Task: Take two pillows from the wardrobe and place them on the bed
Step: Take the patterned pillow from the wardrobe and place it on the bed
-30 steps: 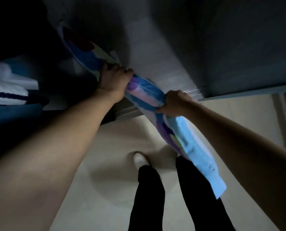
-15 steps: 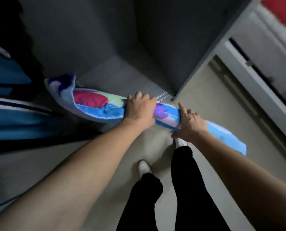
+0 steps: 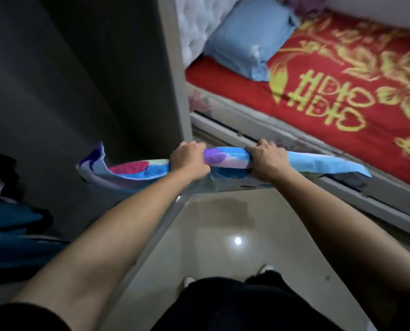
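A flat, multicoloured pillow (image 3: 225, 160) in blue, purple, pink and green hangs level in front of me, held by its top edge. My left hand (image 3: 189, 160) grips it left of the middle. My right hand (image 3: 267, 160) grips it right of the middle. Its left end (image 3: 96, 163) still reaches into the dark wardrobe (image 3: 79, 91); its right end points toward the bed (image 3: 330, 91). A light blue pillow (image 3: 249, 37) lies at the head of the bed against the tufted headboard.
The bed has a red cover with yellow patterns and a white frame (image 3: 294, 149) along its near side. Folded blue and dark clothes (image 3: 10, 232) lie in the wardrobe at the left. Glossy tiled floor (image 3: 223, 235) lies between wardrobe and bed; my legs and shoes are below.
The pillow has come up and out of the wardrobe, turning level. My view has swung right, so the bed with the blue pillow is now in sight. Both hands keep their grip.
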`<action>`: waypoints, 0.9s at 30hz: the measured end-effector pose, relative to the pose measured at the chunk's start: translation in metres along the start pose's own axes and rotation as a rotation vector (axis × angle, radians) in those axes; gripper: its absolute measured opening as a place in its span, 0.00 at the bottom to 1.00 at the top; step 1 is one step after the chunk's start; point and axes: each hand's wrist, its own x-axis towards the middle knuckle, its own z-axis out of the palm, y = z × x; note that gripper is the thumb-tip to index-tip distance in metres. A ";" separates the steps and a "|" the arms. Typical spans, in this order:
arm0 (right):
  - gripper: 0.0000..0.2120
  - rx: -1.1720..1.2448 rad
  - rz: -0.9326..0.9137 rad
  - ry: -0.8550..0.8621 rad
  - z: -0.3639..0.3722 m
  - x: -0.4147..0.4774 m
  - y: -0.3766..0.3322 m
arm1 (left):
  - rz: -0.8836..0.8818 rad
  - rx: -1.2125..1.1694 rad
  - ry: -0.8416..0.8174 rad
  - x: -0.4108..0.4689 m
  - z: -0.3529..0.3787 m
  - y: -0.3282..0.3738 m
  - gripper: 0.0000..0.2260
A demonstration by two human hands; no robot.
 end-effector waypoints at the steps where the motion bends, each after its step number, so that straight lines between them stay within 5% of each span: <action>1: 0.22 -0.004 0.011 0.029 -0.012 -0.004 0.017 | 0.024 -0.017 0.019 0.005 -0.006 0.019 0.11; 15: 0.20 -0.100 0.030 0.380 -0.117 0.016 0.267 | 0.191 0.009 0.285 0.112 -0.052 0.260 0.09; 27: 0.21 -0.093 -0.023 0.420 -0.180 0.156 0.283 | 0.152 0.025 0.469 0.256 -0.089 0.251 0.06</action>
